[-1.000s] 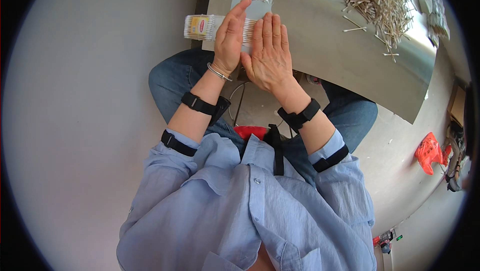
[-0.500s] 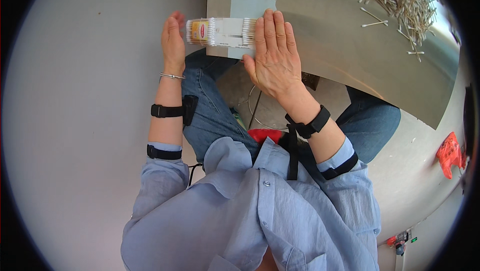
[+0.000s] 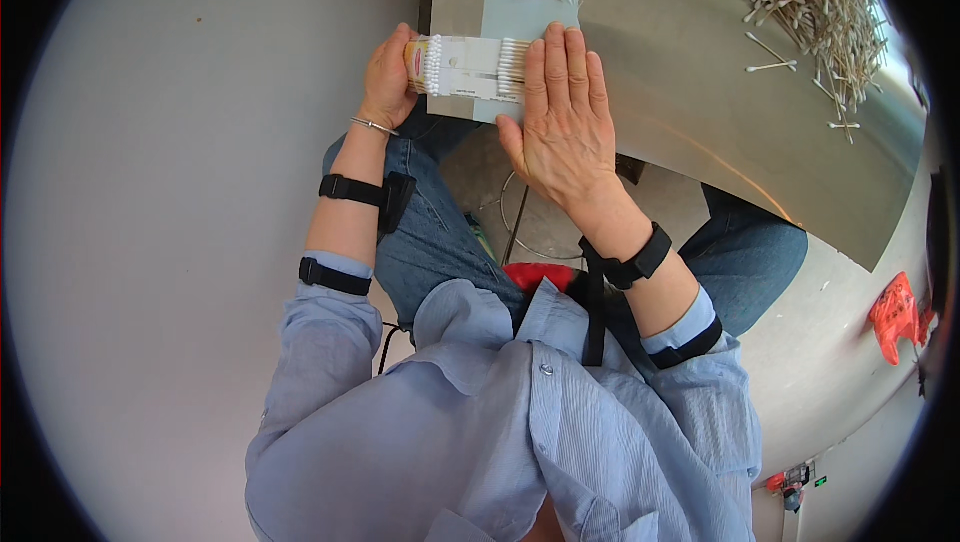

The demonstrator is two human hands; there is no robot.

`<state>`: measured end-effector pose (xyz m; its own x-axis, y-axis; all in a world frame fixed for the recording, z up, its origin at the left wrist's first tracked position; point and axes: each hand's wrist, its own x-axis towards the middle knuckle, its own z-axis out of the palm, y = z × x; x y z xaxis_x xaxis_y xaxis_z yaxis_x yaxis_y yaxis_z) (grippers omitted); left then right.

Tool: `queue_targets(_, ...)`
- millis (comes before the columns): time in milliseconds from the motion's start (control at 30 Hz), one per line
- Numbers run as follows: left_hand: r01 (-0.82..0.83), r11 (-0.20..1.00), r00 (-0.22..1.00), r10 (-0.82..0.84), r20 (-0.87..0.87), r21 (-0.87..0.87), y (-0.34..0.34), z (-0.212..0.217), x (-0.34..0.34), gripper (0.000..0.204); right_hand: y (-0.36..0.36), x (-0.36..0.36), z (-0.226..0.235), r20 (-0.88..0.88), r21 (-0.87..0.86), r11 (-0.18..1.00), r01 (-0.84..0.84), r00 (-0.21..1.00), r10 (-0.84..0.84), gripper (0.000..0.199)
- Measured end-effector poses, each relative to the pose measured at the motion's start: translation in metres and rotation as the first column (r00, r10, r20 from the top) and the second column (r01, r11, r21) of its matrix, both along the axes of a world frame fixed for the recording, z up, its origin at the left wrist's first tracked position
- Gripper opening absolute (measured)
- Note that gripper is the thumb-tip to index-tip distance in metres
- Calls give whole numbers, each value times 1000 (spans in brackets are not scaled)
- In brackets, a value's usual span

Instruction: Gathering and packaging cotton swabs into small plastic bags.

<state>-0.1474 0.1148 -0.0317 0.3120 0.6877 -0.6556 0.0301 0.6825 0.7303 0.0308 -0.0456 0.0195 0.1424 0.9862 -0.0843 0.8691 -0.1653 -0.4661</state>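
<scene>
At the metal table's near left corner, a small pack of cotton swabs (image 3: 433,65) with a yellow label juts past the table edge. My left hand (image 3: 388,74) is closed round its outer end and hides part of the label. A white strip (image 3: 474,64) with small printing links the pack to a row of cotton swabs (image 3: 513,64) on the right. My right hand (image 3: 570,112) lies flat with fingers stretched out, its edge covering the right ends of that row. Grey tape (image 3: 530,10) on the tabletop runs beneath the strip.
A large heap of loose cotton swabs (image 3: 815,12) lies at the table's far right, with stray swabs (image 3: 770,54) beside it. The metal table (image 3: 680,82) ends just in front of my knees. A red plastic bag (image 3: 895,317) is on the floor at right.
My left hand has gone from beside the pack to closed round its outer end. My right hand keeps its flat pose on the swabs. The whole view has shifted slightly.
</scene>
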Motion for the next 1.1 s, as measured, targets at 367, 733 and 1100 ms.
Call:
queue_targets(367,-90,989,996,90,-1,-114,-9,6,17,27,0,0,2,18,-19,1000,-10,1000,10,78)
queue_targets(733,-39,999,994,37,99,12,-6,-2,3,28,6,-5,-1,40,41,999,-4,999,2,78)
queue_targets(1100,-13,987,998,2,69,158,-9,4,7,30,32,-39,-2,17,73,996,-54,998,53,77)
